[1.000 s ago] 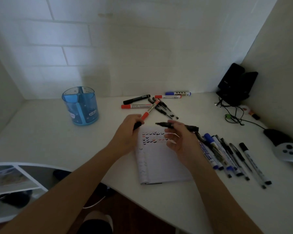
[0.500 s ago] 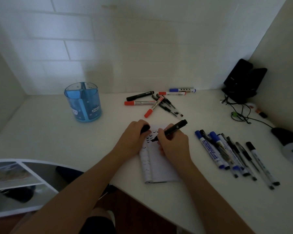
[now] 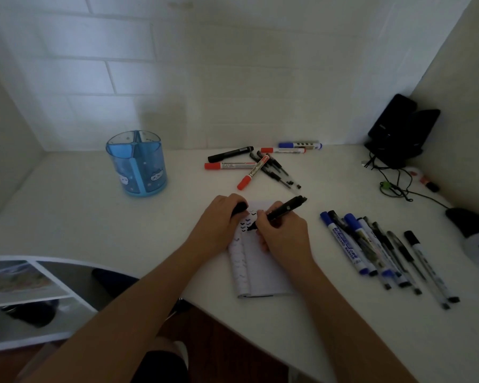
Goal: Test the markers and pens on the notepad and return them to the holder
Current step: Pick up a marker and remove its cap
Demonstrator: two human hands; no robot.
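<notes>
A slim black marker (image 3: 284, 211) is pinched in the right hand (image 3: 285, 240), with its tip set on the upper part of a small white paper notepad (image 3: 263, 272). Rows of short dark ticks (image 3: 245, 225) are already drawn there. A stubby black cap (image 3: 239, 208), judged to belong to that marker, is clasped in the curled left hand (image 3: 219, 225), which rests on the pad's top left corner. The hands are close together, each clamped on its own item.

At ten o'clock from the pad, a translucent blue plastic holder (image 3: 137, 164) with divided compartments is seen on the white tabletop (image 3: 67, 211), with nothing sticking out of it. A loose cluster of red, black and blue pens (image 3: 256, 168) lies at twelve o'clock, and a neater row of blue and black pens (image 3: 371, 252) at three. Testing is judged well under way, while the return to the holder is not yet begun.
</notes>
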